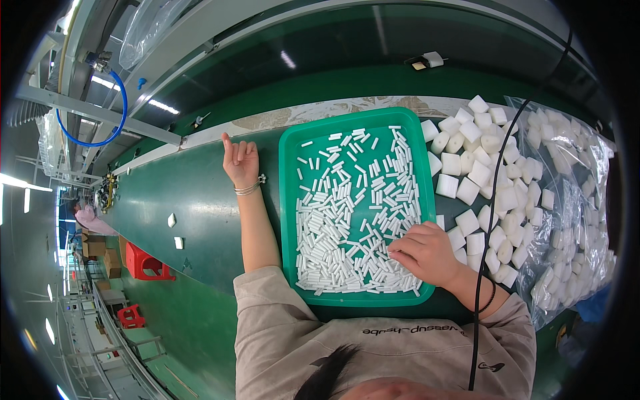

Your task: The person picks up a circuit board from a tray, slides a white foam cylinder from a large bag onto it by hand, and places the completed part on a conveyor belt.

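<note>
A green tray [288, 200] lies before me on the dark green bench, with many small white rods [320, 230] heaped mostly along its near side. Over the tray's right edge is my right hand [427, 252], its fingers drawn together near the rods; whatever they might hold is hidden. My left hand [241, 162] is raised to the left of the tray, away from the rods. Its fingers curl into the palm while one finger points up, and I cannot see whether anything is inside. White rounded blocks [479, 175] are piled right of the tray, close to my right hand.
A clear plastic bag [567, 220] with more white blocks lies at the far right. A black cable [491, 207] runs across the right side. Two white pieces [179, 243] sit on the bench at left. Red stools [143, 262] stand on the floor beyond the bench.
</note>
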A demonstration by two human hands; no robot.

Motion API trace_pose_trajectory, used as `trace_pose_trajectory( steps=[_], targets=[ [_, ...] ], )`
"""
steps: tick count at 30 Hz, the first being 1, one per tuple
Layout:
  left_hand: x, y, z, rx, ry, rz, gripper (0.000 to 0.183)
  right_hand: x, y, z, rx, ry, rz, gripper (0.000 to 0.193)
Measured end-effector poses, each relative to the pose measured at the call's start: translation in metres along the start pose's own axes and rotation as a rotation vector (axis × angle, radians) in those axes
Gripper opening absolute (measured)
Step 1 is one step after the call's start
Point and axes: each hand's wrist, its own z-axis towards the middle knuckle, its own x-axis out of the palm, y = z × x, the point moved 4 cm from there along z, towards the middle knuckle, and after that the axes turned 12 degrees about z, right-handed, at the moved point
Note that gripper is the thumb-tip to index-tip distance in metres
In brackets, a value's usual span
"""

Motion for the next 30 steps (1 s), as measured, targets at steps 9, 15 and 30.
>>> trace_pose_trajectory(
  steps=[9,15,30],
  targets=[
    [0.006,0.007,-0.002,0.012,-0.356,-0.083,0.023,0.0,-0.003,0.001,0.006,0.003,-0.006,0.008],
    [-0.021,-0.007,0.018,-0.023,-0.275,0.287,0.023,0.001,-0.001,0.003,0.032,-0.02,-0.031,0.007],
    [-0.123,-0.066,0.124,-0.463,-0.452,2.762,0.049,-0.001,-0.001,0.004,0.071,-0.034,-0.039,0.009]
  ],
)
